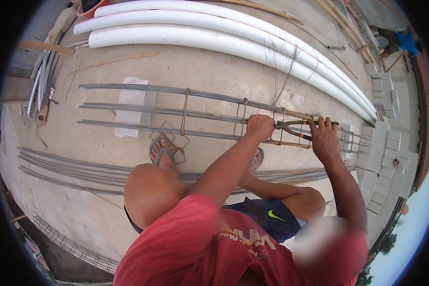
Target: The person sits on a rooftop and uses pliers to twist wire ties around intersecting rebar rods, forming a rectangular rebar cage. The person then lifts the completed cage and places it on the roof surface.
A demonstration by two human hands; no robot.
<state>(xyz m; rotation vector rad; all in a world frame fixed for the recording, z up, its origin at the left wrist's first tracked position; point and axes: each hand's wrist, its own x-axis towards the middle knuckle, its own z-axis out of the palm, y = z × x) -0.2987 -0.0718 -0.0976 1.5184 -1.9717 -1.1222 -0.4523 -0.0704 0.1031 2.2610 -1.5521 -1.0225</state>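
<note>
A long reinforcing-bar cage (162, 112) lies crosswise in front of me, its parallel bars joined by rusty stirrups (183, 119). My right hand (325, 138) is closed round the handles of a pair of end-cutting pincers (295, 128), dark with some orange on the grips. Their jaws point left and meet the cage beside my left hand (260, 127). That hand is closed over the bars near a stirrup; what its fingers pinch is hidden. A white block (134, 106) props up the cage's left end. Loose bent stirrups (178, 143) lie by my sandalled foot.
Long white pipes (176, 40) curve across the far side, with a bundle of thin wires (281, 71) by them. Loose bars (76, 160) run along the near floor. Stacked pale blocks (379, 148) stand at right. A person in blue (407, 42) is at far right.
</note>
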